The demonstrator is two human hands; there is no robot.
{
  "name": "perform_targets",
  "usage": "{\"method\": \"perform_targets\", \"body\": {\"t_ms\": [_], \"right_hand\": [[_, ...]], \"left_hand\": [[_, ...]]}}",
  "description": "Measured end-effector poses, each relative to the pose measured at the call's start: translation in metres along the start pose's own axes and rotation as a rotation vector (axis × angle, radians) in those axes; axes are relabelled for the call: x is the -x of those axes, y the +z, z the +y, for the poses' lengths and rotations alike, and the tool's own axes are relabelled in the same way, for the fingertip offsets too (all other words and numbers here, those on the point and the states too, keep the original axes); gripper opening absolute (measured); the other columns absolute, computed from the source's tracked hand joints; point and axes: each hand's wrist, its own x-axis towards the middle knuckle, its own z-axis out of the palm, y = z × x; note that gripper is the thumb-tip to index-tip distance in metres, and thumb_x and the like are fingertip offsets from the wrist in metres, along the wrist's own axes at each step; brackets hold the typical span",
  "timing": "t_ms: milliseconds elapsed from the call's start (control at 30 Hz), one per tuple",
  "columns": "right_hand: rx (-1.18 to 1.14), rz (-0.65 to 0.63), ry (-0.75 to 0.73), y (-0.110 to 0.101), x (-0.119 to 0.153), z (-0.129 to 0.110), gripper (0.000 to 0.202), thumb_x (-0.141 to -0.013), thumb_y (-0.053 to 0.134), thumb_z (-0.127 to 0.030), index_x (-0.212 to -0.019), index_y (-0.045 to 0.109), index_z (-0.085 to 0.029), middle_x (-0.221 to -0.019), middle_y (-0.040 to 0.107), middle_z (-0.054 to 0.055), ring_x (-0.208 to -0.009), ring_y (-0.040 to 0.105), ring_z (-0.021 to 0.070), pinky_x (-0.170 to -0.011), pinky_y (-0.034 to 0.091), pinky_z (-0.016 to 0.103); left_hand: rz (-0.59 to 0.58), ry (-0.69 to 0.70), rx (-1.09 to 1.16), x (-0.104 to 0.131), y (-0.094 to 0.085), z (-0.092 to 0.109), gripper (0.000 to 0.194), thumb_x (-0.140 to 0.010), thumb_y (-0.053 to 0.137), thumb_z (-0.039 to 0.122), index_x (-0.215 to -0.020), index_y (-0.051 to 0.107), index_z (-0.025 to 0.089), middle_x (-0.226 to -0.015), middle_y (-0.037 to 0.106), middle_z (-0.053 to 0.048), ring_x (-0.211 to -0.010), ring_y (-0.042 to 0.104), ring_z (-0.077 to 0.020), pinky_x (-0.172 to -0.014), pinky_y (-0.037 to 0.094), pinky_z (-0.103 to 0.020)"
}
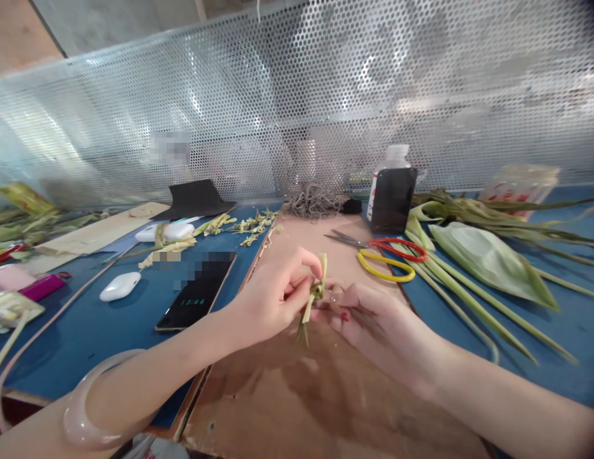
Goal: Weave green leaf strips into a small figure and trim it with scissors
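Over the brown board, a small knotted piece of pale green leaf strip (317, 292) is held between both hands, with one end sticking up and thin ends hanging below. My left hand (277, 287) pinches it from the left, fingers curled and closed. From the right, my right hand (373, 319) grips the knot with closed fingertips; something red shows at one finger. Scissors (386, 258) with one red and one yellow handle lie just behind my right hand, blades pointing left.
A phone (198, 293), a white earbud case (120, 287) and finished-looking leaf pieces (256, 223) lie left. A dark-fronted bottle (392, 197) and gray cord pile (316, 201) stand behind. Long leaves (490, 258) cover the right. Perforated metal sheet (277, 102) closes the back.
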Motion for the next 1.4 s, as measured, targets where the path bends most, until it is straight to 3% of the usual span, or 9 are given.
{"method": "perform_targets", "body": {"t_ms": [133, 433, 633, 933, 1167, 1300, 1400], "right_hand": [[-0.018, -0.021, 0.000, -0.001, -0.001, 0.001, 0.018, -0.073, 0.049, -0.008, -0.062, 0.061, -0.016, -0.071, 0.055, 0.001, -0.076, 0.051, 0.0137, -0.079, 0.045, 0.029], [-0.094, -0.064, -0.007, -0.004, -0.001, 0.004, 0.023, -0.077, 0.049, -0.006, -0.063, 0.066, -0.013, -0.071, 0.055, 0.002, -0.079, 0.051, 0.0135, -0.080, 0.046, 0.029], [-0.055, -0.077, -0.011, -0.005, 0.002, 0.003, 0.024, -0.078, 0.051, -0.008, -0.058, 0.063, -0.012, -0.066, 0.053, 0.001, -0.079, 0.052, 0.0138, -0.079, 0.043, 0.027], [0.030, 0.022, 0.044, -0.003, 0.004, 0.001, 0.016, -0.074, 0.059, -0.011, -0.058, 0.061, -0.013, -0.066, 0.051, -0.002, -0.069, 0.044, 0.0094, -0.065, 0.037, 0.021], [0.088, 0.015, 0.011, -0.001, 0.004, 0.000, 0.020, -0.077, 0.060, -0.015, -0.057, 0.061, -0.013, -0.064, 0.051, -0.002, -0.067, 0.044, 0.0087, -0.063, 0.036, 0.020], [-0.002, 0.001, -0.040, -0.002, 0.002, 0.002, 0.015, -0.081, 0.059, -0.017, -0.067, 0.065, -0.014, -0.072, 0.056, 0.000, -0.076, 0.049, 0.0101, -0.072, 0.040, 0.021], [-0.138, -0.001, -0.057, -0.001, 0.001, 0.002, 0.015, -0.080, 0.056, -0.020, -0.070, 0.065, -0.014, -0.075, 0.058, 0.001, -0.079, 0.054, 0.0128, -0.077, 0.045, 0.026]], "left_hand": [[-0.020, 0.043, -0.040, 0.000, -0.002, -0.001, 0.020, -0.084, 0.042, 0.008, -0.093, 0.054, 0.022, -0.056, 0.044, 0.008, -0.042, 0.038, -0.0038, -0.041, 0.030, -0.014], [-0.158, -0.069, 0.019, -0.001, -0.010, 0.003, 0.026, -0.089, 0.042, 0.020, -0.104, 0.062, 0.022, -0.074, 0.065, 0.000, -0.059, 0.057, -0.0089, -0.050, 0.041, -0.017], [-0.154, -0.031, 0.046, 0.001, -0.016, 0.008, 0.029, -0.085, 0.043, 0.018, -0.105, 0.064, 0.017, -0.071, 0.063, -0.001, -0.053, 0.053, -0.0091, -0.047, 0.040, -0.018], [-0.101, 0.053, -0.023, 0.002, -0.010, 0.011, 0.022, -0.079, 0.055, 0.015, -0.100, 0.063, 0.015, -0.059, 0.052, 0.006, -0.044, 0.036, -0.0035, -0.041, 0.031, -0.013], [-0.026, 0.103, -0.056, -0.001, -0.008, 0.005, 0.012, -0.080, 0.057, 0.016, -0.089, 0.066, 0.016, -0.068, 0.065, 0.001, -0.051, 0.050, -0.0052, -0.047, 0.038, -0.015], [-0.091, -0.007, 0.117, 0.000, -0.005, 0.000, 0.013, -0.085, 0.053, 0.021, -0.092, 0.062, 0.015, -0.069, 0.067, -0.002, -0.058, 0.059, -0.0100, -0.052, 0.044, -0.018], [-0.083, -0.072, 0.174, 0.001, -0.005, -0.001, 0.014, -0.085, 0.052, 0.024, -0.091, 0.061, 0.015, -0.066, 0.063, -0.001, -0.056, 0.057, -0.0102, -0.050, 0.042, -0.019]]}}
